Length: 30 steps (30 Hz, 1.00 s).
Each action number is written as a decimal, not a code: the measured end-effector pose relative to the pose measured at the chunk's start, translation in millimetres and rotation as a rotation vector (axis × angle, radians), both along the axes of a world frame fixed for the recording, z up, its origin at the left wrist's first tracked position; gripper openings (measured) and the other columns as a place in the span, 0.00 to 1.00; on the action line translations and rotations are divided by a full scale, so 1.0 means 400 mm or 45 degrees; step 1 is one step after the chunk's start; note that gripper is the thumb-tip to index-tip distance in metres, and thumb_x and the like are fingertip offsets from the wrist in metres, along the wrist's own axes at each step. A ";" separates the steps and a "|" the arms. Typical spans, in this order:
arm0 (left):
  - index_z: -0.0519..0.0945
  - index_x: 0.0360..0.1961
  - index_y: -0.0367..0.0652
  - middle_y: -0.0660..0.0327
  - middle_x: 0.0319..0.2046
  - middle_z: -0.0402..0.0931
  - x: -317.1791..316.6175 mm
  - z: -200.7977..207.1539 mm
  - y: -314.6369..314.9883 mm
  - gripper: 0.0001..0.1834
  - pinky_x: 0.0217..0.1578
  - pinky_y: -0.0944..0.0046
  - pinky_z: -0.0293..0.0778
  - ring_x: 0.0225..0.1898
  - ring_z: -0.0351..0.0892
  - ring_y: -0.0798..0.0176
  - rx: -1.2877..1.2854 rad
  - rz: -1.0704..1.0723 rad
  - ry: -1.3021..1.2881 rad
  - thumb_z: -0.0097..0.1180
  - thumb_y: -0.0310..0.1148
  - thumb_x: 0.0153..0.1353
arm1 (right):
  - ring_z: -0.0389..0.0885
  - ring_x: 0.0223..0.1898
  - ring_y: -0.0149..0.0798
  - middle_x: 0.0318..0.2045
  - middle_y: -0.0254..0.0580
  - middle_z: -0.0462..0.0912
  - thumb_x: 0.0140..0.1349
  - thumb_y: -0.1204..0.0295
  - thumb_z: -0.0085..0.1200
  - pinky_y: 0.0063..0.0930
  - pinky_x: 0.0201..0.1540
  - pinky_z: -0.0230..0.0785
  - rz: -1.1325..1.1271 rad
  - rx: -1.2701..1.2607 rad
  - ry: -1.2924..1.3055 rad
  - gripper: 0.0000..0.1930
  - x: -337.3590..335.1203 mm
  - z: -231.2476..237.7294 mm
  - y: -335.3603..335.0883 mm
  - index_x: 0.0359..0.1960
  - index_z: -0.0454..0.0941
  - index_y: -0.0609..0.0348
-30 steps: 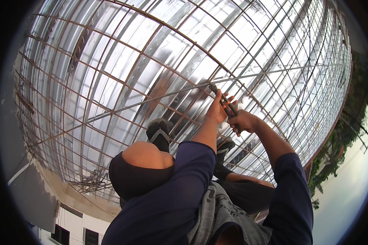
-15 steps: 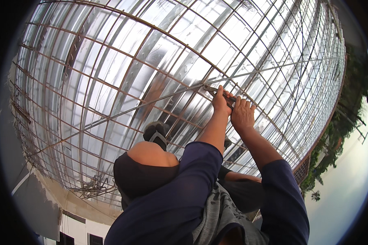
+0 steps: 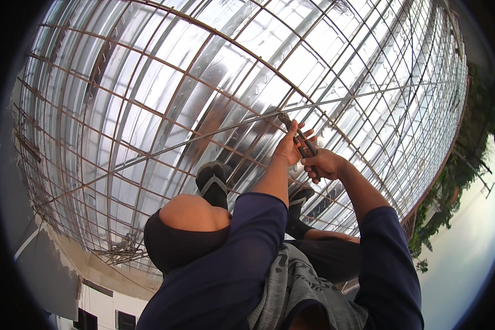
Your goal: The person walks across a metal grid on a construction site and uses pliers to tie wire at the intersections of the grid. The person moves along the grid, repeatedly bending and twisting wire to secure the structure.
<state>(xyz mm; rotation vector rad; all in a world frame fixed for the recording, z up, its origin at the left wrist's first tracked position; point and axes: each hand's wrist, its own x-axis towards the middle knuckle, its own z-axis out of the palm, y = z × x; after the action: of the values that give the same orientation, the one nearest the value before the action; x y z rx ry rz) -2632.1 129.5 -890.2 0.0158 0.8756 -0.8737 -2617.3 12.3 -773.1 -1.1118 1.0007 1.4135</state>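
A pair of pincers [image 3: 312, 147] with dark handles slants over the rebar mesh [image 3: 173, 117]. Its jaws meet the mesh where the long diagonal bar [image 3: 214, 132] crosses. My right hand [image 3: 325, 164] is closed round the lower handles, which stand slightly apart. Just below the jaws, my left hand [image 3: 289, 146] holds the tool loosely between thumb and partly spread fingers. Whether a tie wire is in the jaws is too small to tell.
Shiny ribbed metal decking [image 3: 225, 77] lies under the mesh. My sandalled feet [image 3: 212, 179] rest there below my hands. Loose bar ends [image 3: 121, 250] bunch at the lower left, by a building [image 3: 104, 308]. Trees [image 3: 451, 187] stand beyond the right edge.
My right hand has slid down and turned to wrap round the handle ends, which now show apart. My left hand's fingers have loosened and spread. The jaws stay near the same crossing.
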 end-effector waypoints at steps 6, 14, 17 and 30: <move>0.71 0.30 0.50 0.68 0.19 0.68 0.003 -0.026 -0.012 0.12 0.34 0.54 0.72 0.25 0.72 0.64 -0.121 0.083 0.028 0.58 0.42 0.63 | 0.77 0.24 0.36 0.25 0.37 0.75 0.59 0.67 0.57 0.34 0.25 0.74 0.183 -0.038 -0.042 0.11 -0.025 -0.004 0.006 0.36 0.72 0.61; 0.67 0.33 0.46 0.66 0.19 0.64 0.083 0.035 -0.134 0.15 0.28 0.56 0.69 0.22 0.66 0.64 0.376 0.121 0.380 0.51 0.46 0.67 | 0.82 0.39 0.54 0.35 0.54 0.80 0.57 0.74 0.48 0.45 0.42 0.74 1.551 -1.211 -0.764 0.11 -0.021 -0.015 0.032 0.39 0.72 0.67; 0.67 0.34 0.46 0.64 0.20 0.65 0.076 0.027 -0.124 0.22 0.27 0.55 0.71 0.23 0.68 0.64 0.489 -0.009 0.311 0.54 0.54 0.62 | 0.82 0.41 0.53 0.35 0.57 0.82 0.59 0.70 0.52 0.43 0.43 0.74 1.476 -0.917 -0.523 0.12 0.048 0.008 0.029 0.40 0.74 0.66; 0.67 0.28 0.47 0.67 0.19 0.63 0.025 -0.004 -0.042 0.14 0.30 0.55 0.69 0.22 0.66 0.64 0.028 0.117 0.075 0.48 0.42 0.69 | 0.78 0.24 0.43 0.24 0.43 0.74 0.57 0.67 0.57 0.39 0.27 0.73 0.491 -0.209 -0.106 0.16 0.034 0.029 0.000 0.42 0.69 0.62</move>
<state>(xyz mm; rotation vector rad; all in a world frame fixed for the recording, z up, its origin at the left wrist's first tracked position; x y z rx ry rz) -2622.1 112.6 -891.6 -0.0304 0.9337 -0.7819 -2603.9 12.4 -761.4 -1.5352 0.8852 1.5917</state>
